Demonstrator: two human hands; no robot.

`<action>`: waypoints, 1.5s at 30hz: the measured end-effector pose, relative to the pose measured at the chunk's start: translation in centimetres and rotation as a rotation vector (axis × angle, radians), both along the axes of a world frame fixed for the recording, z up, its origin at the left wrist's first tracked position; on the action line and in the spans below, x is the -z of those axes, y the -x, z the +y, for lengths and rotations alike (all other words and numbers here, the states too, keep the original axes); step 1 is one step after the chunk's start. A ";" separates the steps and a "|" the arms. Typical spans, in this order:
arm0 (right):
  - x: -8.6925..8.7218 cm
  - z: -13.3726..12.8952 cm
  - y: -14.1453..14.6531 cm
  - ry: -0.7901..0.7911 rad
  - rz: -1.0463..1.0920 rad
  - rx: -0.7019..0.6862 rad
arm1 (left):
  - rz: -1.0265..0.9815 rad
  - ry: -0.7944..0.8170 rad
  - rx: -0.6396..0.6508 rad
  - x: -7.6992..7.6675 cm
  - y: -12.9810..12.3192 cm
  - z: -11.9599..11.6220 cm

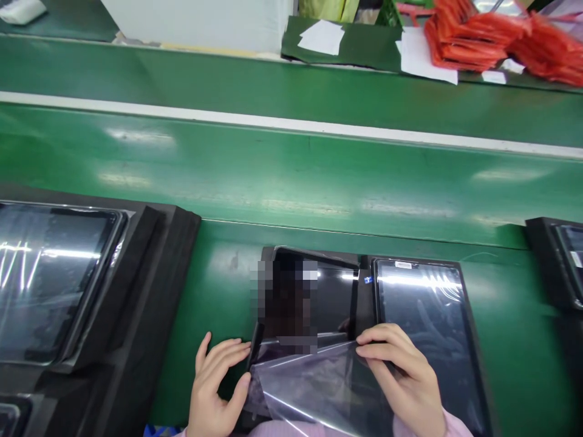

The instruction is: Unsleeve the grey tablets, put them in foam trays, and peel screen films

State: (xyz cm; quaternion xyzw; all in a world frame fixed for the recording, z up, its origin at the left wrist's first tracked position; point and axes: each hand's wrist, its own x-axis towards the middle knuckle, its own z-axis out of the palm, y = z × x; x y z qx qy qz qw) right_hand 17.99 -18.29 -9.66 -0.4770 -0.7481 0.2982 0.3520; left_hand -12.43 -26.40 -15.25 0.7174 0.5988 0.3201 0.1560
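Note:
A black tablet (332,297) lies slightly askew in the left recess of a dark foam tray (365,303). A clear plastic film (314,382) is lifted over its near part, bent and creased. My right hand (405,370) pinches the film's upper right edge between thumb and fingers. At the tablet's left edge, my left hand (218,382) rests its fingertips, thumb and fingers apart, close to the film's left corner. A second tablet (419,315), with a small white label at its top, sits in the right recess, partly behind my right hand.
Left of me stands a larger black foam tray (150,303) with film-covered tablets (50,273). Another tray (542,261) is cut off at the right edge. Across the green bench (273,176) runs a white strip (291,124). Red packets (473,42) and papers lie behind.

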 end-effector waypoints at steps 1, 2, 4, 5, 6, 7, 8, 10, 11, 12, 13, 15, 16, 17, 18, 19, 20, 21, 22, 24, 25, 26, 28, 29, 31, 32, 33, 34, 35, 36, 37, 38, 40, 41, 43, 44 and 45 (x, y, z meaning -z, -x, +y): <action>0.0 0.0 0.0 -0.002 0.002 0.004 | 0.003 -0.001 0.003 0.0 0.0 0.0; -0.1 0.1 0.1 -0.004 0.004 0.009 | 0.006 0.002 0.005 0.0 0.0 0.0; -0.1 0.1 0.1 -0.003 0.007 0.018 | 0.016 0.010 0.007 0.1 0.2 -0.1; -0.1 0.1 0.1 -0.002 0.010 0.019 | 0.025 0.012 0.014 0.2 0.2 -0.2; -0.1 0.1 0.1 -0.003 0.013 0.020 | 0.034 0.013 0.022 0.3 0.3 -0.2; -0.2 0.1 0.1 -0.002 0.017 0.022 | 0.044 0.011 0.029 0.4 0.5 -0.3; -0.2 0.1 0.1 -0.003 0.021 0.026 | 0.054 0.010 0.035 0.5 0.6 -0.4; -0.2 0.0 0.2 -0.006 0.028 0.033 | 0.069 0.005 0.049 0.8 0.8 -0.5; -0.2 0.0 0.2 -0.007 0.030 0.038 | 0.074 0.001 0.052 0.9 0.9 -0.5; -0.2 0.0 0.2 -0.006 0.031 0.042 | 0.079 -0.001 0.059 1.0 1.0 -0.6; -0.2 -0.1 0.2 -0.003 0.032 0.045 | 0.084 -0.003 0.067 1.1 1.1 -0.7; -0.1 -0.2 0.2 0.004 0.036 0.053 | 0.086 -0.004 0.073 1.3 1.2 -0.8; -0.1 -0.3 0.2 0.007 0.041 0.055 | 0.086 -0.005 0.075 1.4 1.3 -0.9; -0.1 -0.3 0.2 0.007 0.047 0.056 | 0.084 -0.006 0.078 1.4 1.4 -1.0; 0.0 -0.4 0.2 0.006 0.055 0.055 | 0.082 -0.008 0.081 1.5 1.4 -1.1; 0.0 -0.4 0.2 0.005 0.063 0.052 | 0.081 -0.011 0.084 1.6 1.5 -1.1; 0.0 -0.4 0.2 0.004 0.072 0.049 | 0.079 -0.010 0.086 1.6 1.6 -1.2; 0.1 -0.5 0.2 0.006 0.080 0.047 | 0.078 -0.012 0.085 1.7 1.7 -1.3; 0.1 -0.5 0.3 0.007 0.086 0.046 | 0.076 -0.012 0.084 1.8 1.7 -1.3; 0.1 -0.5 0.3 0.009 0.093 0.046 | 0.073 -0.011 0.076 2.0 1.8 -1.4; 0.1 -0.5 0.3 0.010 0.095 0.048 | 0.073 -0.006 0.072 2.1 1.9 -1.5; 0.1 -0.6 0.3 0.010 0.096 0.049 | 0.072 -0.001 0.068 2.2 1.9 -1.5; 0.0 -0.7 0.2 0.007 0.114 0.040 | 0.072 0.002 0.065 2.3 2.0 -1.6; -0.1 -0.8 0.2 0.011 0.130 0.027 | 0.072 0.003 0.064 2.3 2.0 -1.6; -0.4 -1.1 0.0 0.041 0.169 -0.011 | 0.067 0.002 0.066 2.2 1.9 -1.6; -0.5 -1.2 0.0 0.064 0.189 -0.036 | 0.060 -0.002 0.062 2.1 1.7 -1.6; -0.7 -1.4 -0.1 0.088 0.206 -0.063 | 0.051 -0.004 0.054 1.9 1.6 -1.5; -0.8 -1.6 -0.2 0.109 0.217 -0.092 | 0.039 -0.006 0.043 1.8 1.4 -1.4; -0.9 -1.7 -0.2 0.124 0.224 -0.120 | 0.028 -0.008 0.033 1.6 1.2 -1.4; -0.9 -1.8 -0.2 0.131 0.230 -0.144 | 0.018 -0.012 0.024 1.5 1.1 -1.3; -0.9 -1.9 -0.2 0.131 0.234 -0.167 | 0.013 -0.011 0.019 1.4 0.9 -1.3; -0.8 -2.0 -0.1 0.121 0.238 -0.187 | 0.010 -0.010 0.016 1.4 0.9 -1.3; -0.5 -1.9 -0.1 0.075 0.247 -0.216 | 0.010 -0.009 0.009 1.4 0.8 -1.5; -0.4 -1.9 0.0 0.039 0.250 -0.226 | 0.009 -0.009 0.001 1.5 0.9 -1.5; -0.1 -2.0 0.0 -0.030 0.246 -0.239 | 0.005 -0.009 -0.018 1.8 1.0 -1.7; 0.0 -2.1 0.1 -0.056 0.242 -0.240 | 0.002 -0.011 -0.027 1.9 1.0 -1.7; 0.0 -2.3 0.2 -0.073 0.238 -0.242 | -0.001 -0.013 -0.036 2.0 0.9 -1.7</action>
